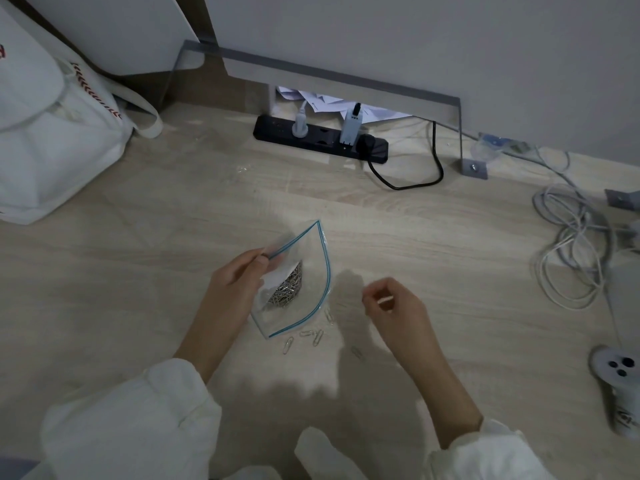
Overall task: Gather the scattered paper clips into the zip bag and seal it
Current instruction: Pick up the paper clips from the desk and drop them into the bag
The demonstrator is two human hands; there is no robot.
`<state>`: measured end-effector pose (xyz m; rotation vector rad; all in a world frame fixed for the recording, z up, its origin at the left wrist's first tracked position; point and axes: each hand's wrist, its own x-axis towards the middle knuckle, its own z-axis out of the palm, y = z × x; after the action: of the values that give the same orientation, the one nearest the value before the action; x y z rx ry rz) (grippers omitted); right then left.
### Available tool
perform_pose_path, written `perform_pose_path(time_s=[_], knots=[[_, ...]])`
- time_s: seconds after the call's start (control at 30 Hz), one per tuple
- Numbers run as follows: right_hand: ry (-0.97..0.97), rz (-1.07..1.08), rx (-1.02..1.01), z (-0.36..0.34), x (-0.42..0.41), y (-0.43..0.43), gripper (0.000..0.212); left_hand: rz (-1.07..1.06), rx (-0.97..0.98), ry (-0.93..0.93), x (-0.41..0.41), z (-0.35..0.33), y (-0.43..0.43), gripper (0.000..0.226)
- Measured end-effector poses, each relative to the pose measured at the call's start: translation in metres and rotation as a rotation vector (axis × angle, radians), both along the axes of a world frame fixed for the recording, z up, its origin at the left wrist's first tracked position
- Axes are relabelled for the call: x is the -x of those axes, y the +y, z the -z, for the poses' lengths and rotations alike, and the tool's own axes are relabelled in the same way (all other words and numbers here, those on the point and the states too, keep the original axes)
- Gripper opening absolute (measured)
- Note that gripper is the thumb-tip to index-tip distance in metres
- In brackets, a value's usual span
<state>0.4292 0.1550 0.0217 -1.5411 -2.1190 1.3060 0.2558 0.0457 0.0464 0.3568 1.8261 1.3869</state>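
A clear zip bag (311,271) with a blue zip line stands open on the wooden floor, and a heap of silver paper clips (285,289) lies inside it. My left hand (235,282) pinches the bag's near rim at the top edge. My right hand (391,306) hovers to the right of the bag with curled fingers; whether it holds a clip is too small to tell. Several loose paper clips (317,336) lie on the floor just below the bag's mouth, and one more clip (356,351) lies further right.
A white tote bag (52,133) stands at the far left. A black power strip (322,138) with plugs lies by the wall. Coiled grey cables (571,244) sprawl at the right, and a white controller (620,375) lies near the right edge.
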Motion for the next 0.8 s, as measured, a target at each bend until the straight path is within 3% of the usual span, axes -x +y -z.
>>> perform_pose_path(time_s=[0.13, 0.23, 0.37, 0.6, 0.67, 0.8], knots=[[-0.391, -0.188, 0.029, 0.056, -0.029, -0.017, 0.009, 0.013, 0.0, 0.005, -0.002, -0.002, 0.0, 0.023], [-0.473, -0.23, 0.011, 0.075, -0.036, -0.036, 0.025, 0.011, 0.005, 0.005, -0.001, -0.004, 0.0, 0.024], [-0.441, -0.163, -0.084, 0.08, -0.029, -0.048, 0.02, 0.026, 0.007, 0.007, 0.0, -0.003, 0.0, 0.024], [-0.202, 0.029, -0.048, 0.085, 0.005, -0.028, 0.013, 0.023, 0.003, 0.017, 0.002, 0.0, -0.003, 0.028], [-0.142, -0.007, -0.042, 0.089, 0.013, -0.023, 0.009, 0.01, 0.001, 0.018, 0.003, 0.003, -0.003, 0.019], [-0.142, -0.262, -0.02, 0.093, 0.022, -0.02, 0.013, 0.0, -0.003, 0.018, 0.004, 0.005, -0.005, 0.026]])
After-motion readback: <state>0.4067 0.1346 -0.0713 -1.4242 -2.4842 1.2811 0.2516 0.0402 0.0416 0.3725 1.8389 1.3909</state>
